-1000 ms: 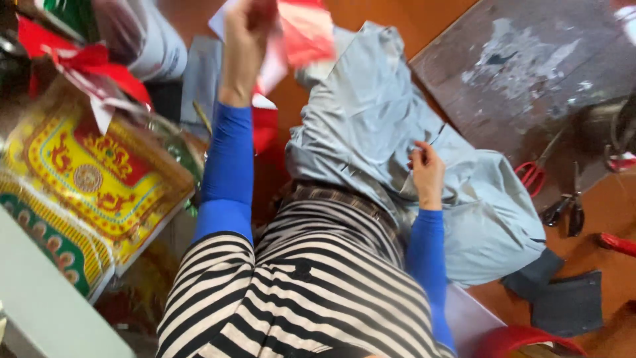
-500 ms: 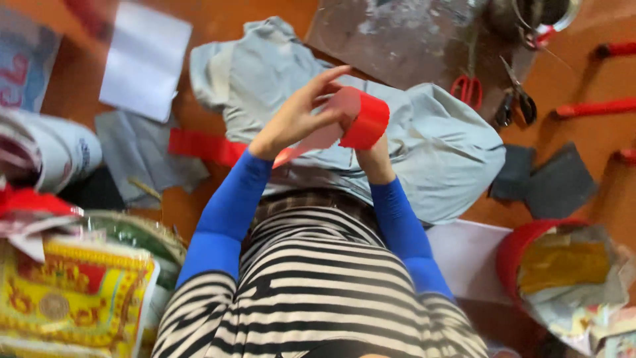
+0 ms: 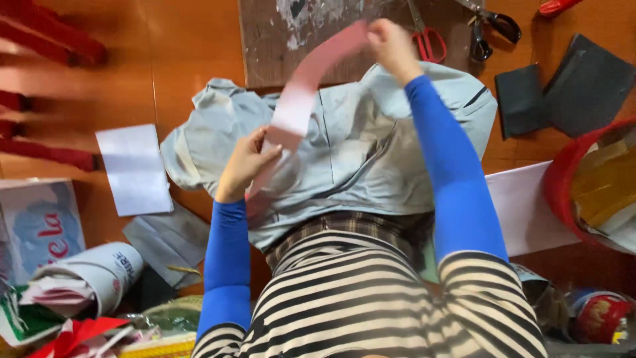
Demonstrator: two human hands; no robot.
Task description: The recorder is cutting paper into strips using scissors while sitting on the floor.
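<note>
Head view: paper strip (image 3: 311, 79), earlier curled at the chest, now stretched between left hand (image 3: 246, 162) and right hand (image 3: 391, 43), fingers pinching each end.

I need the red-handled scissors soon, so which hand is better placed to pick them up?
Probably the right hand: it holds the paper strip's far end right beside the red-handled scissors. The left hand holds the near end, farther away.

scissors (image 3: 429, 41) on board (image 3: 278, 46)
</note>
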